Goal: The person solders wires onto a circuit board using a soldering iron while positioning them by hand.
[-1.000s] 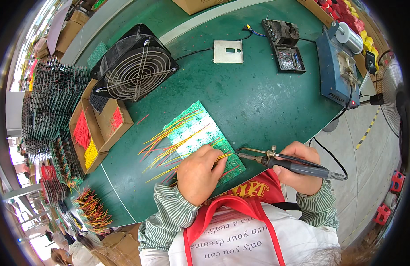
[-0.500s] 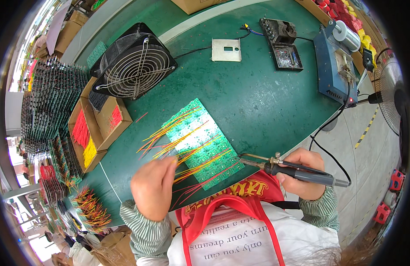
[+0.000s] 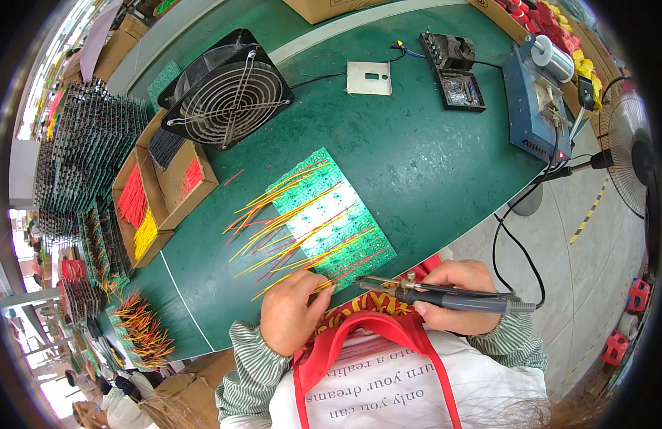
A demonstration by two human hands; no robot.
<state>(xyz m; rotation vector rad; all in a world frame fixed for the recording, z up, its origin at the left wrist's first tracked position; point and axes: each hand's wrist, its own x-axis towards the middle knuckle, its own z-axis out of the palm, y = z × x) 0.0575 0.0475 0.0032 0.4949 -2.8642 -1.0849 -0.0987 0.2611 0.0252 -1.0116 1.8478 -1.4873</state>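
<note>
A green circuit board panel (image 3: pixel 359 236) lies on the table in front of me, with rows of red and yellow wires (image 3: pixel 273 239) reaching out past its left side. At its near corner my left hand (image 3: pixel 291 314) is closed, thumb and forefinger pinching a yellow wire (image 3: pixel 325 286); the far end is partly hidden by the fingers. Wrapped in my right hand (image 3: pixel 463 286) is a soldering iron (image 3: pixel 459 302) with a thin metal feed tube along it. Its tip points left, close to the board's near edge; whether it touches cannot be made out.
A black fan (image 3: pixel 231 96) stands at the far left beside a cardboard box (image 3: pixel 180 207) of cut wires. Stacked boards (image 3: pixel 91 157) rise further left. A blue solder feeder (image 3: pixel 527 107) with a wire spool sits at the right edge; its black cable (image 3: pixel 499 243) hangs down.
My left hand has moved right and nearer me, to the board's near corner. The soldering iron has shifted left and slightly nearer. The view has shifted a little.
</note>
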